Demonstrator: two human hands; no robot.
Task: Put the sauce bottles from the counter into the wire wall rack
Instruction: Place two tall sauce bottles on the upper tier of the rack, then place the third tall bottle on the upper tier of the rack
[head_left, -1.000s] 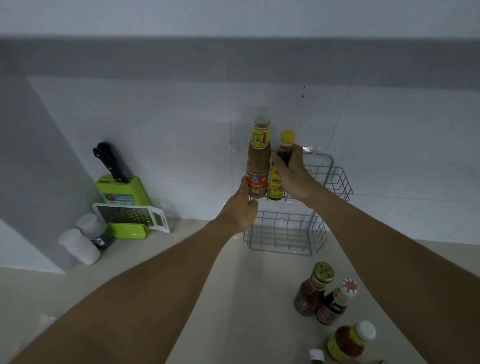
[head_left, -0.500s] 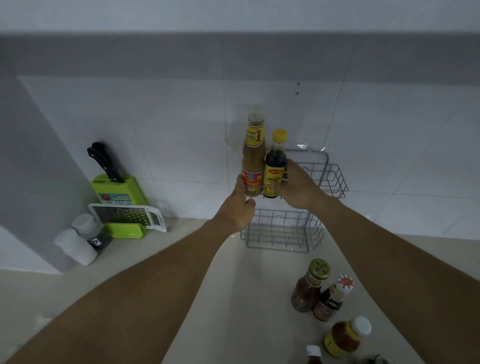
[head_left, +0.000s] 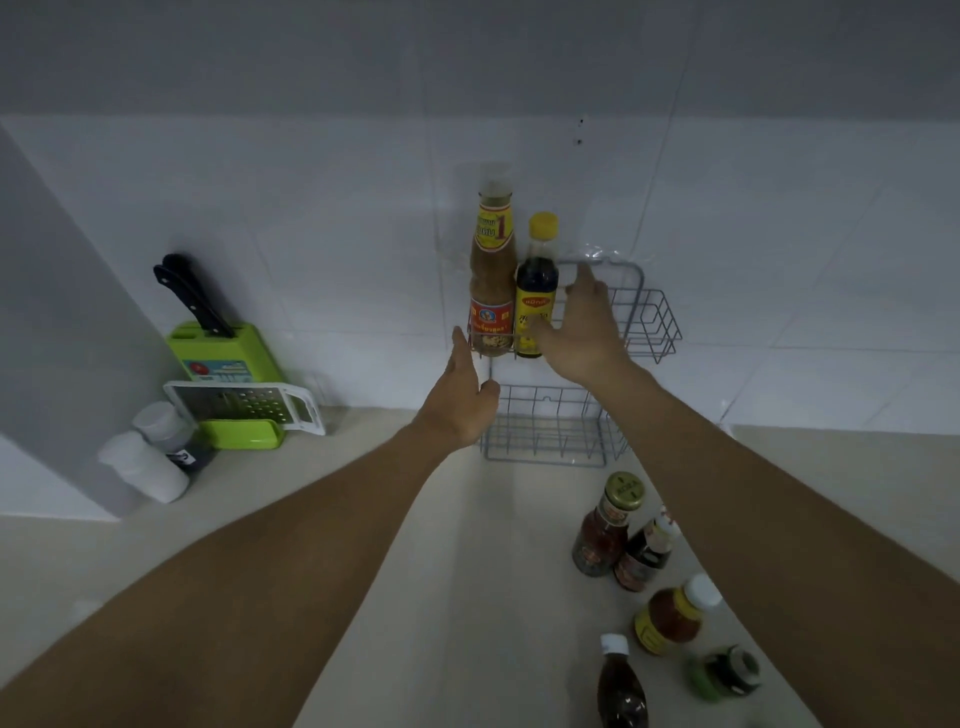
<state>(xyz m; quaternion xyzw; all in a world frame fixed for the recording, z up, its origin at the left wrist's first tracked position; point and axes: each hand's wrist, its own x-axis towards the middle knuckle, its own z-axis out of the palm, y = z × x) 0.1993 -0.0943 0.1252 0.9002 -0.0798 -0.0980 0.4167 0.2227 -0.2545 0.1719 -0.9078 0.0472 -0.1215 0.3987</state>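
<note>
At rack (head_left: 649, 322) | both hands (head_left: 465, 400) (head_left: 579, 327) open | bottles (head_left: 491, 275) released

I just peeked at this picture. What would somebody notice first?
Two tall sauce bottles stand side by side in the top basket of the wire rack on the wall: a brown one and a dark one with a yellow cap. Both hands hover open beside them, and more bottles wait on the counter below.

Both hands, left (head_left: 460, 400) and right (head_left: 582, 327), now opened off the two racked bottles (head_left: 511, 291).
</note>
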